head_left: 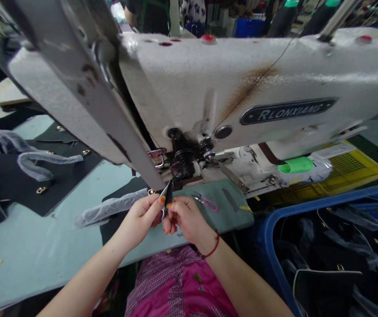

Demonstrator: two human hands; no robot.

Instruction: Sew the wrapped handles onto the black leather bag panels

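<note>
My left hand and my right hand meet just in front of the sewing machine's presser area. Between their fingertips is a small black piece of material with a pale edge, pinched from both sides. The fingers hide its lower part. Under and beside my left forearm lies a black panel with a plastic-wrapped handle and a gold-coloured fitting. To the right of my right hand, pink-handled thread snips rest on the machine bed, with a flat grey blade-like piece beyond them.
Black bag panels with wrapped handles lie on the left of the pale table. A blue crate of similar pieces stands at right, with a yellow crate behind. The machine arm spans the view.
</note>
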